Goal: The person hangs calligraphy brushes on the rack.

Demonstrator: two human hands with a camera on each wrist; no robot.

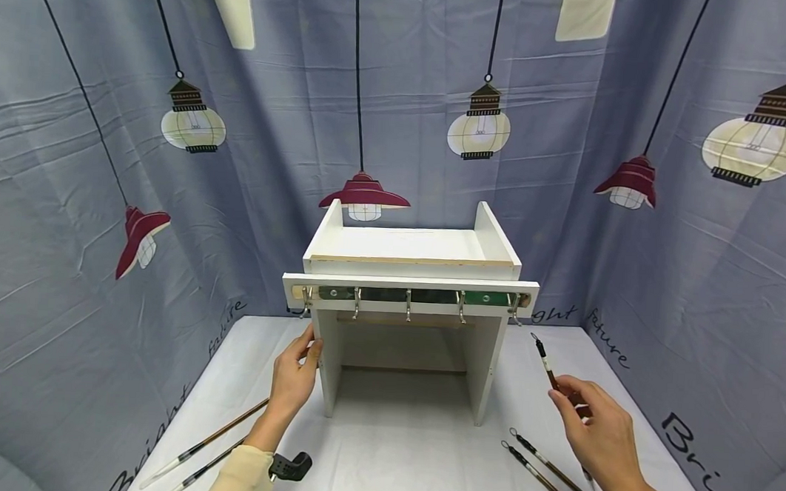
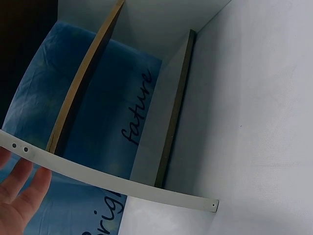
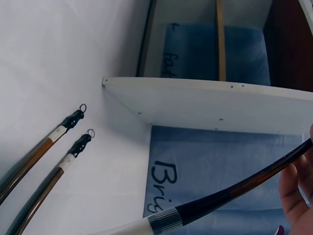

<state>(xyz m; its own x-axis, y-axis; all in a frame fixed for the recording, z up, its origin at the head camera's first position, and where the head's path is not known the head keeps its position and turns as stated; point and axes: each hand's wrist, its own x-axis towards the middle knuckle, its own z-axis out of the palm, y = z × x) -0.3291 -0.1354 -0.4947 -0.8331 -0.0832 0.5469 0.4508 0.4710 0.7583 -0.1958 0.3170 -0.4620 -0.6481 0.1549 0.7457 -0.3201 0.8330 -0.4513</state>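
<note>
A small white shelf (image 1: 412,268) with a row of metal hooks (image 1: 408,306) along its front stands mid-table. My left hand (image 1: 293,374) holds the front edge of its left side panel (image 1: 327,361), fingers along the outer face in the left wrist view. To the right of the shelf, my right hand (image 1: 597,427) pinches the dark handle of a calligraphy brush (image 1: 544,361), raised and tilted. Its loop end points up toward the hooks, and its pale bristle end (image 3: 132,227) points down. The hooks carry nothing that I can see.
Two more calligraphy brushes (image 1: 548,465) lie on the white table (image 1: 395,461) at the right, loops toward the shelf. At the left lie two brushes (image 1: 209,437), bristles toward me, partly hidden by my arm. A lamp-printed curtain (image 1: 412,128) surrounds the table.
</note>
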